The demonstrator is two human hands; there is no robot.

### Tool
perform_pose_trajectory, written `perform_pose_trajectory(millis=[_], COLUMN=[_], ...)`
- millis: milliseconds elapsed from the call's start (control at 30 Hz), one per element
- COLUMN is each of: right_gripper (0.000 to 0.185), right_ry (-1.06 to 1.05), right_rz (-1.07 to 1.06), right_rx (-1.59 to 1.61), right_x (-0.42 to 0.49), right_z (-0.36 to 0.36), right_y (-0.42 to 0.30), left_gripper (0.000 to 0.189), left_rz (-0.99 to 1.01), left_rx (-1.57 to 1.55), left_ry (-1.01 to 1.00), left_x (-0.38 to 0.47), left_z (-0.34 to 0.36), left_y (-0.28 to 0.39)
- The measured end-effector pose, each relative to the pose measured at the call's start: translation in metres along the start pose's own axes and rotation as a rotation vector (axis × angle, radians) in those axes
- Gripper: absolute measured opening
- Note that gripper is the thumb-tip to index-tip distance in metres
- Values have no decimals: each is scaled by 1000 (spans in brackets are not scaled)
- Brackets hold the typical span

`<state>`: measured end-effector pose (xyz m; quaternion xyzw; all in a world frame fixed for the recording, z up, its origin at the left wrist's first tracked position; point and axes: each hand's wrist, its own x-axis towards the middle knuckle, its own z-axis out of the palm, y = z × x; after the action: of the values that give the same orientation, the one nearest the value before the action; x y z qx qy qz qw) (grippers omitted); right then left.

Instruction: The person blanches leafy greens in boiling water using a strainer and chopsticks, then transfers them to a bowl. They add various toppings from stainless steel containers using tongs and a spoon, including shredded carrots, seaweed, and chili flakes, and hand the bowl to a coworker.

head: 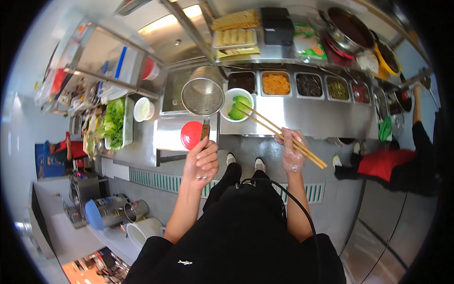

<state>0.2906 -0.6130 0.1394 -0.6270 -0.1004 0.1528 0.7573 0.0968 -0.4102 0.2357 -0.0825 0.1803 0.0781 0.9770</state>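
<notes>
My bare left hand (pixel 203 161) grips the wooden handle of a deep wire-mesh noodle strainer (pixel 203 93), held above the steel counter beside a white bowl. Inside the strainer no food shows. In a clear plastic glove, my right hand (pixel 293 149) holds long wooden chopsticks (pixel 271 127). Their tips touch green leafy vegetable (pixel 238 108) in the white bowl (pixel 227 116). A red round lid or dish (pixel 191 135) lies on the counter behind the strainer's handle.
Steel containers of shredded orange vegetable (pixel 276 83) and other toppings line the counter's back. At left stand a basket of lettuce (pixel 115 124) and a white tub (pixel 143 109). A large pot (pixel 349 30) sits on the upper shelf. Another person (pixel 386 163) is at right, one more at far left.
</notes>
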Motion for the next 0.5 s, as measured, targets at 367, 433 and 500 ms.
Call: perform_pose_trajectory(millis=[367, 433, 500], right_gripper=[28, 29, 29], right_ry=[47, 34, 41], right_rz=[41, 17, -19], right_rx=[59, 33, 22], right_x=[5, 7, 9], right_z=[14, 20, 30], right_y=[10, 10, 12], left_gripper=[24, 26, 28], left_rz=[229, 228, 212], left_rx=[120, 84, 72], left_ry=[-100, -126, -105], left_x=[-160, -159, -150], left_z=[56, 52, 39], left_y=[77, 106, 147])
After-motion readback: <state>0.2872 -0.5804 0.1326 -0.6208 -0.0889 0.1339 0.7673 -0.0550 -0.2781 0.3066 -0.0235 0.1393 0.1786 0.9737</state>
